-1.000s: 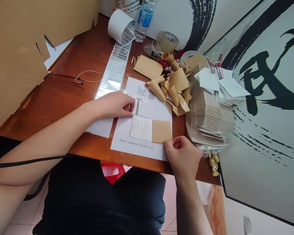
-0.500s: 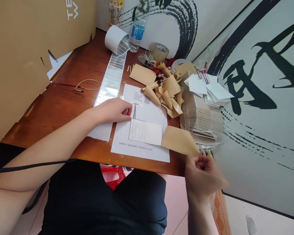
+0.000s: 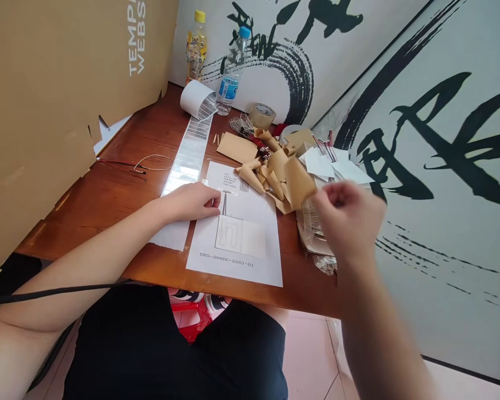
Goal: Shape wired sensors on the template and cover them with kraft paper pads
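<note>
Left hand (image 3: 187,202) lies flat and open, pinning the printed sheet (image 3: 237,266) near the table's (image 3: 108,233) edge; right hand (image 3: 345,222) is up, fingers curled, right beside a curled tan paper piece (image 3: 299,181) above the scraps (image 3: 254,178), grip can't be called!

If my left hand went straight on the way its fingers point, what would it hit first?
Likely the thin dark strip just ahead of the left hand; depth is unclear.

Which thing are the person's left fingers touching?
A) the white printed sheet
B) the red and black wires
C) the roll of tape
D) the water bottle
A. The left hand's fingers rest on the white printed sheet, right at its edge.
</note>
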Demonstrator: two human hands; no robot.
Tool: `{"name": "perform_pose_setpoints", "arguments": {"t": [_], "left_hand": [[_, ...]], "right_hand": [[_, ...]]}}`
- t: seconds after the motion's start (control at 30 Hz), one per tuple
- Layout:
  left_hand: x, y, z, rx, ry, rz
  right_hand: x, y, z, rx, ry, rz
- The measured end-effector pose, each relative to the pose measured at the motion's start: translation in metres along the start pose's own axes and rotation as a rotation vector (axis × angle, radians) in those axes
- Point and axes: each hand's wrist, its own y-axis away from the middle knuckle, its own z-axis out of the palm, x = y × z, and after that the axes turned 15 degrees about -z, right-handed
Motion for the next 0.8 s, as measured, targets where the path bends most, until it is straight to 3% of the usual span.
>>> {"name": "perform_pose_setpoints", "arguments": {"t": [0.07, 0.13, 0.27, 0.4, 0.5, 0.67, 0.8], "left_hand": [[-0.001, 0.001, 0.0, 0.015, -0.016, 0.014], [-0.001, 0.002, 0.0, 0.032, -0.031, 0.031], [0.001, 0.002, -0.002, 0.058, -0.026, 0.059], [-0.002, 0.002, -0.007, 0.093, 0.016, 0.041], [-0.007, 0.002, -0.013, 0.184, 0.101, -0.018], [-0.015, 0.003, -0.029, 0.558, 0.338, -0.173], [-0.029, 0.005, -0.045, 0.75, 0.401, -0.35]], "right_hand": [[0.008, -0.044, 0.018, 0.1, 0.076, 0.019], [0.019, -0.08, 0.037, 0.117, 0.106, 0.046], [0.032, -0.109, 0.069, -0.059, 0.169, 0.164], [0.022, -0.089, 0.089, -0.118, 0.116, 0.086], [0.012, -0.061, 0.096, -0.111, 0.036, -0.047], [0.013, -0.026, 0.102, -0.108, -0.11, -0.113], [0.018, -0.014, 0.107, -0.166, -0.197, -0.157]]}}
